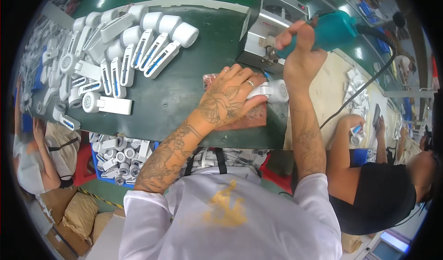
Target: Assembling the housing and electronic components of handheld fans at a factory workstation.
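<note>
Bench (184,94) surface, dark green, carries everything, with a grey machine box (272,27) at its far right corner. Across the far left part lies a heap of white handheld fan bodies (115,48), some showing blue slots, laid in loose rows. Below the near edge sits a blue bin (121,161) of more white parts. Near the bench's right edge a reddish pad (247,115) lies flat, and on it rests one white fan body (272,91), round head pointing right. The left hand (228,98) presses down over that piece, fingers spread across its handle, pinning it to the pad. The right hand (300,52) has its grip wrapped tight around a teal powered screwdriver (332,29), held above the piece, with a black cord (369,82) trailing off past the right edge.

Likely trouble: the tool tip is hidden behind the hand, so if it lands off its mark it could slip and score the plastic or catch the fingers. The cord might also snag.
</note>
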Action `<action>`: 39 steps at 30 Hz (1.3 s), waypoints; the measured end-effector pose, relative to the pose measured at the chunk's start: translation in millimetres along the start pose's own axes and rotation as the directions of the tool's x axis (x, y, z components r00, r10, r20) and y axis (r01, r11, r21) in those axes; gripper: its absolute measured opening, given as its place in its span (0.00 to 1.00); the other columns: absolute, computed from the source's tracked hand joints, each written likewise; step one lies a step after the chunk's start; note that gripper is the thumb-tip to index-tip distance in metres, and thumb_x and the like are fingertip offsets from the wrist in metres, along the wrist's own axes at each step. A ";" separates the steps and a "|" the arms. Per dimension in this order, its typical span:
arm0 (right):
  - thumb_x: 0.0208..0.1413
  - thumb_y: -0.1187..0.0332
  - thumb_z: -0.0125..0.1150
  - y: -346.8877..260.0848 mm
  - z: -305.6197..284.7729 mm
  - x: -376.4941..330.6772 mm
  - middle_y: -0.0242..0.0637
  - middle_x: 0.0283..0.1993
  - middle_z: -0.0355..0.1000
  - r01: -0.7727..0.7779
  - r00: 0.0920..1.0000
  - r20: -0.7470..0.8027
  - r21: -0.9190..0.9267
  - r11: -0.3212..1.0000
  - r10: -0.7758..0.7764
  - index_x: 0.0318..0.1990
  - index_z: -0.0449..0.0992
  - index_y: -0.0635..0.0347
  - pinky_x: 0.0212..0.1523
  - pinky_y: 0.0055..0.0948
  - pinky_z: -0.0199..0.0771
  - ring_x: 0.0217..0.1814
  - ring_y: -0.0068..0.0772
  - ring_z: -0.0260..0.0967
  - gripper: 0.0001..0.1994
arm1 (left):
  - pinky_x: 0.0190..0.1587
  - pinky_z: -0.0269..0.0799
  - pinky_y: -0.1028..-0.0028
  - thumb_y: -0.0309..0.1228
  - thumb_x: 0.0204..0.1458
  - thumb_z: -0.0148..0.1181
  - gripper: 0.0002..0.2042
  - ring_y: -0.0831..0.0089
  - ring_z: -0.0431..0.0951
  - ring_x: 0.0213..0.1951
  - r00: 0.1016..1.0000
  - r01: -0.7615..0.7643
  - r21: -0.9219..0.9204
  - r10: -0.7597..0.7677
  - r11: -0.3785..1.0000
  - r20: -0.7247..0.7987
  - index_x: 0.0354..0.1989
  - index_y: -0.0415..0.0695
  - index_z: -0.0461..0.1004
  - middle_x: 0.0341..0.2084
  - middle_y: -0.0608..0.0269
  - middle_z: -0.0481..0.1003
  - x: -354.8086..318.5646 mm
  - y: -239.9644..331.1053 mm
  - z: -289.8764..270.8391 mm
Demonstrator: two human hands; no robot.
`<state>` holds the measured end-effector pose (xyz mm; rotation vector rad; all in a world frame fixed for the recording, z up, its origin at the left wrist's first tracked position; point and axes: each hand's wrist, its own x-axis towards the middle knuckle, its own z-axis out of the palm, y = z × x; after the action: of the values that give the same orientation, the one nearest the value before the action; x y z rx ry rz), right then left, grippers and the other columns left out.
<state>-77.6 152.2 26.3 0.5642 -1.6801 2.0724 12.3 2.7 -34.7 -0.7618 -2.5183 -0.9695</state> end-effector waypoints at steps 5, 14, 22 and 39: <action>0.66 0.41 0.60 -35.3 -1.6 -24.3 0.36 0.27 0.67 -0.226 0.970 -0.115 -0.084 0.970 0.216 0.43 0.74 0.71 0.30 0.30 0.68 0.27 0.30 0.65 0.32 | 0.52 0.70 0.60 0.44 0.57 0.66 0.20 0.60 0.73 0.47 1.000 0.015 -0.019 -0.015 1.000 0.007 0.54 0.46 0.79 0.43 0.62 0.76 0.6 1.3 -2.4; 0.64 0.39 0.62 -39.0 -7.5 -37.2 0.36 0.27 0.67 -0.217 0.976 -0.045 -0.059 0.974 0.214 0.45 0.73 0.71 0.33 0.33 0.69 0.27 0.31 0.65 0.34 | 0.53 0.70 0.60 0.44 0.58 0.66 0.20 0.60 0.74 0.47 1.000 0.012 -0.007 -0.012 1.000 0.022 0.54 0.46 0.79 0.44 0.62 0.76 -1.1 -3.1 0.7; 0.67 0.42 0.59 -23.6 -11.8 -45.5 0.37 0.25 0.65 -0.246 0.967 -0.060 -0.002 0.969 0.246 0.38 0.68 0.66 0.32 0.35 0.69 0.26 0.33 0.63 0.28 | 0.54 0.69 0.59 0.45 0.59 0.64 0.21 0.59 0.73 0.48 0.998 0.026 0.002 -0.026 1.000 0.049 0.56 0.46 0.78 0.45 0.61 0.75 0.3 4.0 -1.1; 0.68 0.42 0.59 -21.2 4.0 -5.8 0.36 0.28 0.68 -0.044 0.997 -0.073 -0.110 0.993 0.036 0.45 0.74 0.70 0.32 0.30 0.69 0.29 0.31 0.68 0.30 | 0.53 0.69 0.58 0.37 0.60 0.61 0.17 0.57 0.73 0.47 1.000 0.014 -0.004 -0.014 1.000 0.012 0.54 0.43 0.78 0.43 0.58 0.75 -3.2 0.3 -2.7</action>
<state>-60.9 151.9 41.1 0.4197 -1.7656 1.9869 15.4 -0.1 -34.1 -0.7541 -2.5365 -0.9773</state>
